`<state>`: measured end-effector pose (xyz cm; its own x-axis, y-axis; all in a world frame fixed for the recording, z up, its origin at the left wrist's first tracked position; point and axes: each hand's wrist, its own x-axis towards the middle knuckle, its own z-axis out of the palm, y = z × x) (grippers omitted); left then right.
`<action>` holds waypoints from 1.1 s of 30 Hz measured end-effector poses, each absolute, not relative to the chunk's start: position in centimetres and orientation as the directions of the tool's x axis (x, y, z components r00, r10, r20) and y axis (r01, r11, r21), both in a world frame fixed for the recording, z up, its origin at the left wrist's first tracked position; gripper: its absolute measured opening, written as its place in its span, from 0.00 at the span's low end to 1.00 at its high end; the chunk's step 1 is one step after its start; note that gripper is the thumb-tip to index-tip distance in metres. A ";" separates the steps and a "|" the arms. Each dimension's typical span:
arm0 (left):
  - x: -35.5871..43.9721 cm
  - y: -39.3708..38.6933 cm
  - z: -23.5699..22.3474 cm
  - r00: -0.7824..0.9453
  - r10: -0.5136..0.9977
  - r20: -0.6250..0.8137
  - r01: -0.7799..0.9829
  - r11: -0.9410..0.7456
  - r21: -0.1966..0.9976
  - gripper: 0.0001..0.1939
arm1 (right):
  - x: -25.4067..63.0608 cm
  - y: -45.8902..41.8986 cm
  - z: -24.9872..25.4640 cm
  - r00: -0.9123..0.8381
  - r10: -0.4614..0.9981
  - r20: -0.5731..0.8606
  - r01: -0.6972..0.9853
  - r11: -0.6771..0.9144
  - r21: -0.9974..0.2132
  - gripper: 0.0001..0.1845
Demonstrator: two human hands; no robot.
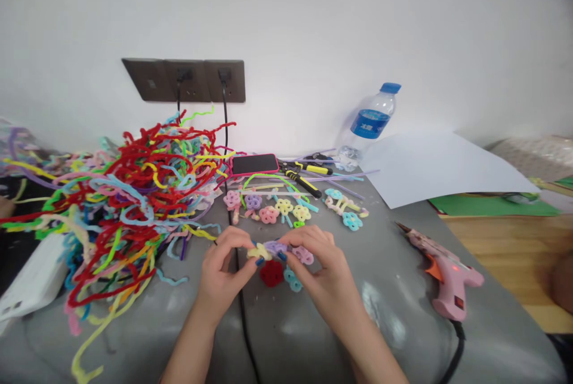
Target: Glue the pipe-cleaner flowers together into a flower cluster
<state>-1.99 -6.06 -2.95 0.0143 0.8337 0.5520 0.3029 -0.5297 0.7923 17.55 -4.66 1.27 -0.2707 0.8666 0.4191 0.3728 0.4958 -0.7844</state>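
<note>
Between finger and thumb, my left hand (228, 267) pinches a pale yellow pipe-cleaner flower (259, 252). My right hand (316, 258) is closed on a purple pipe-cleaner flower (276, 247) right beside it, and the two flowers touch. A pink flower (303, 255) shows at the right fingers; whether it is held or attached I cannot tell. Below the hands are a red flower (271, 273) and a light blue flower (293, 279). Beyond them lie several finished flowers, among them a yellow one (283, 206) and a pink one (269, 215).
A tangled heap of pipe cleaners (147, 193) covers the left side. Behind the flowers lie a phone (255, 164) and yellow-black pliers (304, 183). A water bottle (371, 122) leans on the wall near white paper (443, 169). A pink glue gun (447, 279) rests at right; a black cable (245, 324) runs underneath my hands.
</note>
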 end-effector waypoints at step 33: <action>-1.0 -5.9 -2.9 -0.149 0.942 0.302 0.191 -0.272 0.943 0.04 | 16.5 -4.3 -0.5 -0.204 0.944 0.261 0.199 0.301 -0.933 0.07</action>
<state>-1.04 -5.90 -2.92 -0.1490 0.9417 0.3017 0.1910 -0.2720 0.9432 16.48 -4.34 -0.51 -0.2044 0.9436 0.2606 0.1993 0.3007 -0.9327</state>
